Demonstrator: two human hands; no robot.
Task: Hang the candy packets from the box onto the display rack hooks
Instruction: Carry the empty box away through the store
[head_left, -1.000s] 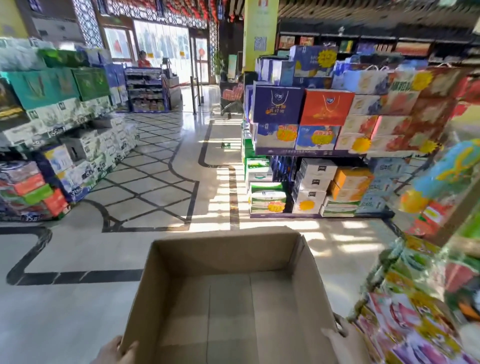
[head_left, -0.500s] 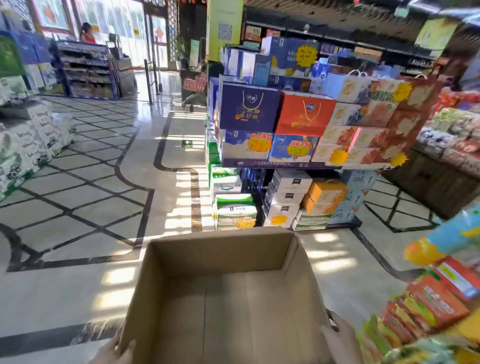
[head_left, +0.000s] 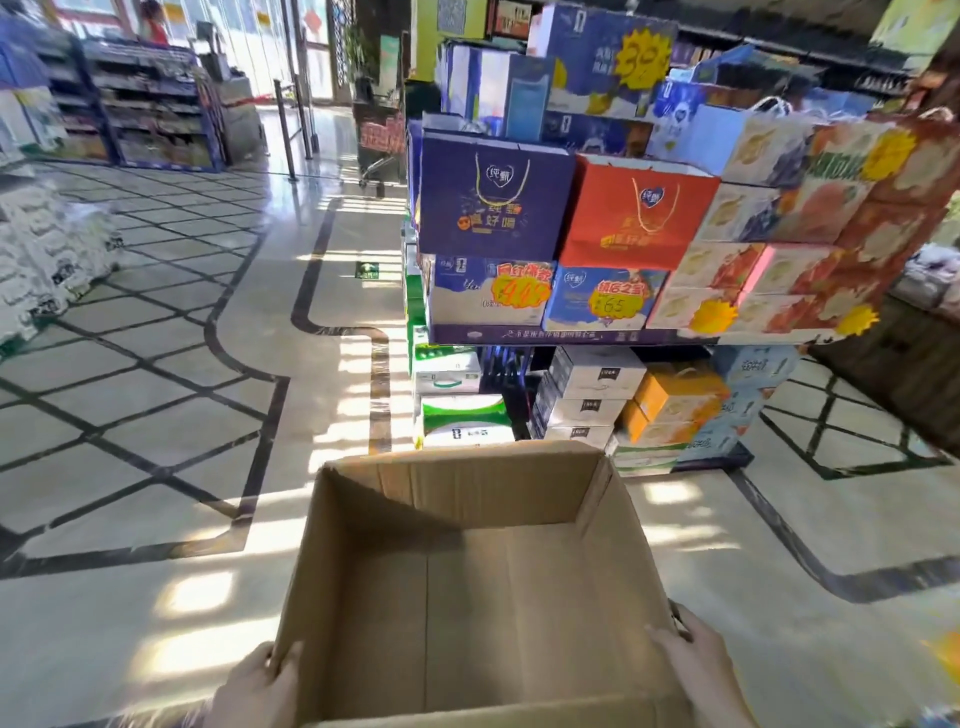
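- At the left edge of the frame I saw white printed cartons (head_left: 47, 260) stacked on the tiled floor (head_left: 156, 415), with a dark shelf unit (head_left: 150, 119) in the upper left.
- At lower left, my left hand (head_left: 249, 686) gripped the near left corner of the box, fingers curled over the wall's edge.
- The cardboard box (head_left: 467, 499) filled the lower centre, flaps up; its floor looked bare, and I saw no candy packets in it or elsewhere.
- I judged the box light and fairly stiff, but its thin walls would buckle under a hard squeeze, so low holds at opposite corners suited it.
- At lower right, my right hand (head_left: 696, 670) held the near right wall, thumb inside and fingers outside as far as I could tell; the edge of the frame blurred them.
- Upper centre and right stood a gift-box display (head_left: 597, 218): a purple box, a red one, yellow price tags.
- No rack hooks showed anywhere.
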